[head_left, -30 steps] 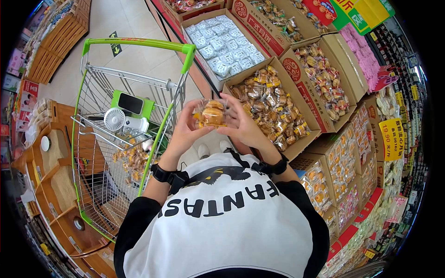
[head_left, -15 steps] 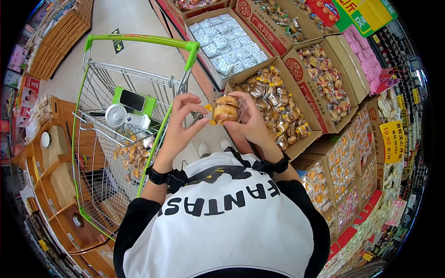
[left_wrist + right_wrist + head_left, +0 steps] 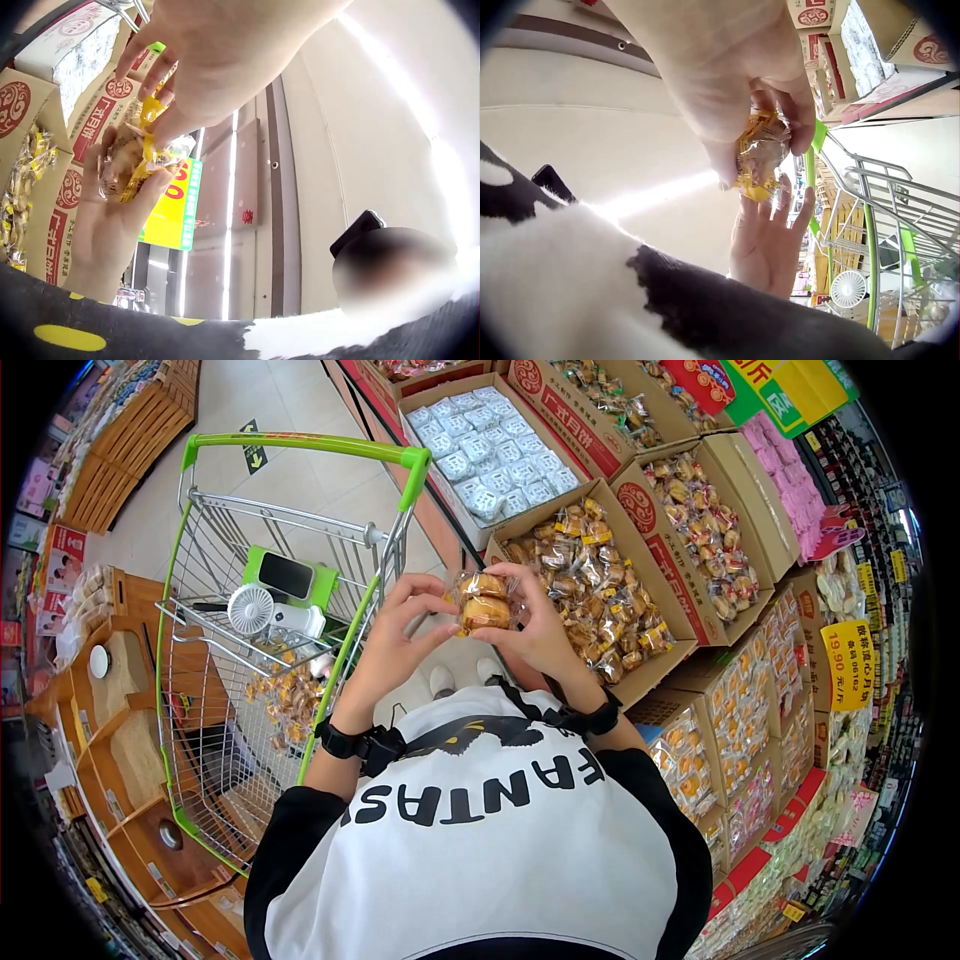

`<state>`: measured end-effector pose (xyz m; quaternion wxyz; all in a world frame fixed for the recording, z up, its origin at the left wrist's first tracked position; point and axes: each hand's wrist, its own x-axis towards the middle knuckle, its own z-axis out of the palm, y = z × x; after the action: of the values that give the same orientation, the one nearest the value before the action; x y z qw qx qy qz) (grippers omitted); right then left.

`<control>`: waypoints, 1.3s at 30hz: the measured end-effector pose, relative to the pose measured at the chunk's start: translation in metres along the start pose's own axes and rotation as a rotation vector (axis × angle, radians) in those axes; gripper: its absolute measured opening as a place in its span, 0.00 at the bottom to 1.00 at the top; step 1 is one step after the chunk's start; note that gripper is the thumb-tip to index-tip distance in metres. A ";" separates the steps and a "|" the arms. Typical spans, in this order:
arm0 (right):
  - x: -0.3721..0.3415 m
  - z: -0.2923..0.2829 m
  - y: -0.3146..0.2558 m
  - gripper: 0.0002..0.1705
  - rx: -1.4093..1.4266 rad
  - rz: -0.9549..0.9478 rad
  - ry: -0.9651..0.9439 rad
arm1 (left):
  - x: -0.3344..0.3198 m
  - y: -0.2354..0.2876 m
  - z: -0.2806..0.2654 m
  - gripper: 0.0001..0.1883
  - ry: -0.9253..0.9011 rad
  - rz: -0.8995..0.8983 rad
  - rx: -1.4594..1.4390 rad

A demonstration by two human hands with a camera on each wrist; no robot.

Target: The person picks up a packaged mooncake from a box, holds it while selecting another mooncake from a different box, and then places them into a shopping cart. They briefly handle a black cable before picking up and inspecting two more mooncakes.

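In the head view, a clear packet of round golden mooncakes is held up in front of the chest. My right hand grips it from the right, thumb below and fingers over the top. My left hand is at its left edge, curved fingers and thumb at the wrapper. The left wrist view shows the yellow wrapper end between the left fingers and thumb. The packet also appears in the right wrist view, partly covered by the right fingers.
A green-handled shopping cart stands at the left, with a white fan, a phone and bagged pastries in it. An open carton of wrapped pastries is close at right, beside a box of white packets.
One second ago both hands held the packet farther left. The left hand then let go and the packet moved right in the right hand. Now the left fingers are back at its edge.
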<state>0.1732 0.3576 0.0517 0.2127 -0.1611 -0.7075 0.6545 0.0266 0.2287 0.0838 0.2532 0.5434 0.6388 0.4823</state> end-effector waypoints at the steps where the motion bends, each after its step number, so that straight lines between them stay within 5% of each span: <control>1: 0.000 0.001 0.000 0.38 -0.016 -0.016 0.011 | 0.000 0.000 0.000 0.10 0.000 0.000 0.001; 14: 0.005 0.004 0.002 0.34 -0.016 -0.072 0.024 | 0.000 -0.009 0.000 0.06 0.062 0.021 -0.114; 21: 0.009 0.008 -0.014 0.34 -0.007 -0.001 -0.090 | -0.005 -0.009 -0.006 0.04 0.022 -0.060 -0.467; 31: 0.028 0.035 -0.001 0.33 0.074 0.021 -0.249 | -0.039 -0.018 -0.020 0.04 0.189 -0.145 -0.434; 39: 0.046 0.078 -0.002 0.34 0.057 0.084 -0.545 | -0.091 -0.024 -0.027 0.21 0.383 -0.201 -0.598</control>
<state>0.0937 0.3136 0.0536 -0.0085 -0.0022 -0.7126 0.7015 0.0183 0.1354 0.0548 0.3228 0.2798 0.5557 0.7133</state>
